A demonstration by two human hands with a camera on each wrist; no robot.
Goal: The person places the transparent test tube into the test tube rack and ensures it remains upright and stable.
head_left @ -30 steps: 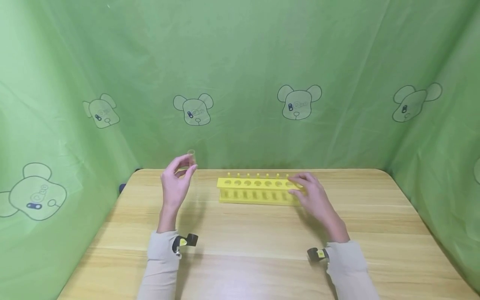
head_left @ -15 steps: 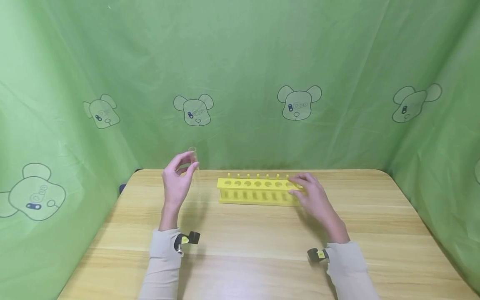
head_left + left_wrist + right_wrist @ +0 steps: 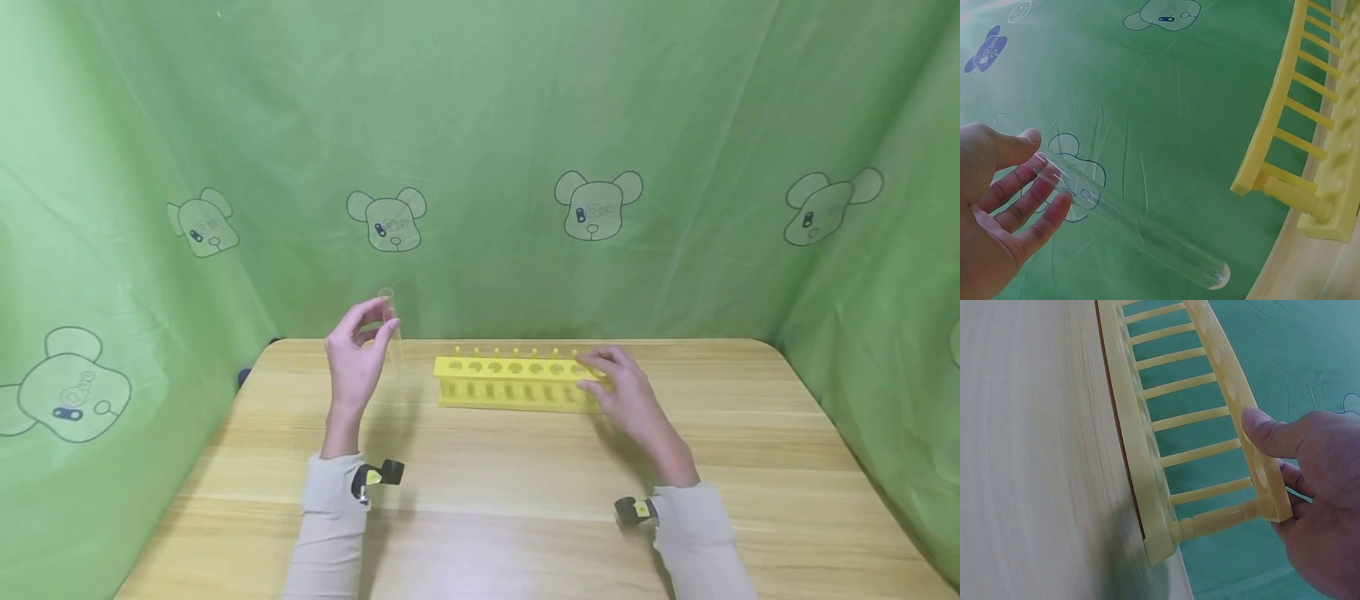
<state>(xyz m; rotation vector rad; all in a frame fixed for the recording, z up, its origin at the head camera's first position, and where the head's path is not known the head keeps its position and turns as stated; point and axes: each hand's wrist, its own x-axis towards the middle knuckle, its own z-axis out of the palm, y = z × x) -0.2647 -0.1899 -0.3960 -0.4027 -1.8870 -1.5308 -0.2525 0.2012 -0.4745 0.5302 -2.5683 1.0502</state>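
Pinched near its rim between thumb and fingers of my left hand point(image 3: 356, 358) is a clear glass test tube point(image 3: 1147, 231). Its rounded end points down, left of the yellow test tube rack point(image 3: 517, 368), and nothing shows inside it. The rack stands on the table with a row of holes along its top and pegs along its back. At the rack's right end, my right hand point(image 3: 626, 392) grips the top bar, thumb on the near side and fingers behind, as the right wrist view point(image 3: 1329, 487) shows.
A light wooden table point(image 3: 480, 517) lies under both hands. Green cloth point(image 3: 480, 125) printed with bear heads hangs behind it and at both sides. Each sleeve cuff carries a small black camera point(image 3: 392, 472).
My left hand has moved slightly up and to the right, carrying the test tube closer to the rack. My right hand and the rack stay where they were.
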